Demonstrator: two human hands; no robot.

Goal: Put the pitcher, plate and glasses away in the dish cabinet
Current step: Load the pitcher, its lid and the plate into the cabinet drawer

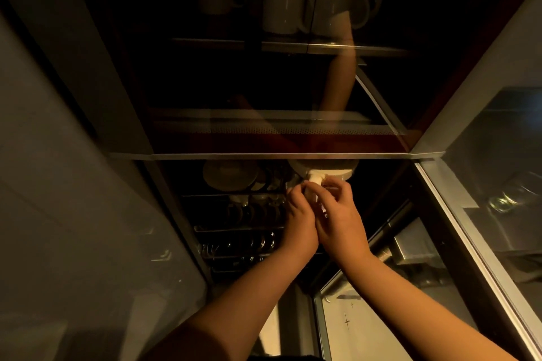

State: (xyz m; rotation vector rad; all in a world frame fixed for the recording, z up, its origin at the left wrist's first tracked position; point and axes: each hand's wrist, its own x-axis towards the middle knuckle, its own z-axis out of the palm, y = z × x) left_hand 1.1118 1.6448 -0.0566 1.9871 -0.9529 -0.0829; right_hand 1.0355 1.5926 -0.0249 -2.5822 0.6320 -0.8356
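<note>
A white pitcher (322,170) stands inside the dark dish cabinet, just under a shelf edge (264,156); only its rim and handle show. My left hand (300,214) and my right hand (337,214) are pressed side by side, and both curl their fingers round the pitcher's handle. White plates and bowls (228,177) stand in a wire rack to the left of the pitcher. A plate and glasses of the task cannot be told apart in the dim light.
White mugs (290,3) stand on the top shelf behind glass. Wire racks (234,243) with dark dishes fill the lower left of the cabinet. An open glass door (484,214) stands at the right, another panel (73,184) at the left.
</note>
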